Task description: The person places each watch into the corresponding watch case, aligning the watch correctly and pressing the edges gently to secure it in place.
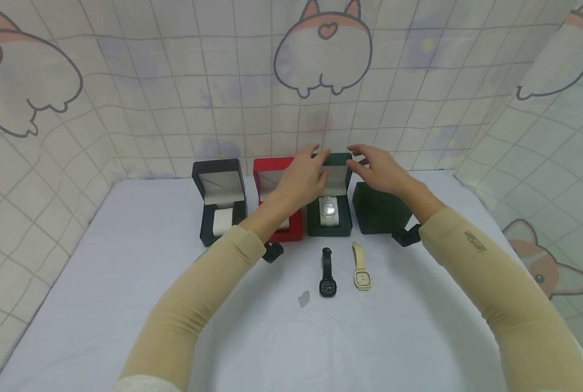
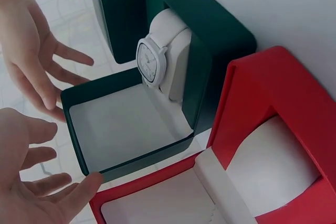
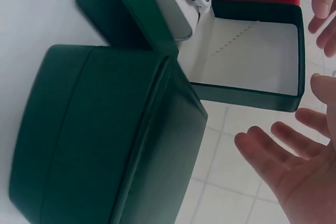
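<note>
An opened dark green watch box stands at the back of the table with its lid raised. A white watch sits on the cushion inside it. My left hand is at the lid's left side, its fingers spread and a fingertip right at the lid's corner in the left wrist view. On the lid's other side is my right hand, fingers loosely bent, with a gap between them and the lid in the right wrist view. Neither hand holds anything. Partly behind my left forearm, an opened red watch box shows a white cushion.
A closed green box stands right of the opened green one. At the left is an opened black box with a white cushion. A black watch, a cream-gold watch and a small grey scrap lie in front.
</note>
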The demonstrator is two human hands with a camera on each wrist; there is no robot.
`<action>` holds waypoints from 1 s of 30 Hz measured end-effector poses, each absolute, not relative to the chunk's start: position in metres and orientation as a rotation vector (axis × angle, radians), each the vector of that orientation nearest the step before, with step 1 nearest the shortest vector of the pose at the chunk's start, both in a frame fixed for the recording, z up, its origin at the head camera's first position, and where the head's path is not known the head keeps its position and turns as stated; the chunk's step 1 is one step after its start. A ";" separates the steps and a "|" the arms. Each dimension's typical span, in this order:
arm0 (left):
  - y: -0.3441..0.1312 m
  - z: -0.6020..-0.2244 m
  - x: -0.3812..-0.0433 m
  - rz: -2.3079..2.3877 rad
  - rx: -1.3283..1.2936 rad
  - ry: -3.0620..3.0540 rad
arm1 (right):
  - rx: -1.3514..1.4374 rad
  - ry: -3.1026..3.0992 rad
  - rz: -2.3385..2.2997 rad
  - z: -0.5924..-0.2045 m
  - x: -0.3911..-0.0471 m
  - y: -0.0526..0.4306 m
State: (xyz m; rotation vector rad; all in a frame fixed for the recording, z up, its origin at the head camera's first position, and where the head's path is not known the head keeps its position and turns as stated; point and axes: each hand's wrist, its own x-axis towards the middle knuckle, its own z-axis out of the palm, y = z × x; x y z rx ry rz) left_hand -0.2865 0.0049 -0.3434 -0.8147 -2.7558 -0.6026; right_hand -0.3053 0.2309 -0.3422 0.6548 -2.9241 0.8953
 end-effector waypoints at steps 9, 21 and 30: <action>0.006 -0.342 -0.288 -0.618 -0.842 -2.812 | 0.623 -2.949 0.912 -0.343 -0.314 0.223; 0.005 -0.340 -0.286 -0.581 -0.846 -2.821 | 0.541 -2.947 1.098 -0.340 -0.311 0.220; 0.006 -0.338 -0.285 -0.496 -0.819 -2.834 | 0.502 -2.922 1.189 -0.344 -0.310 0.222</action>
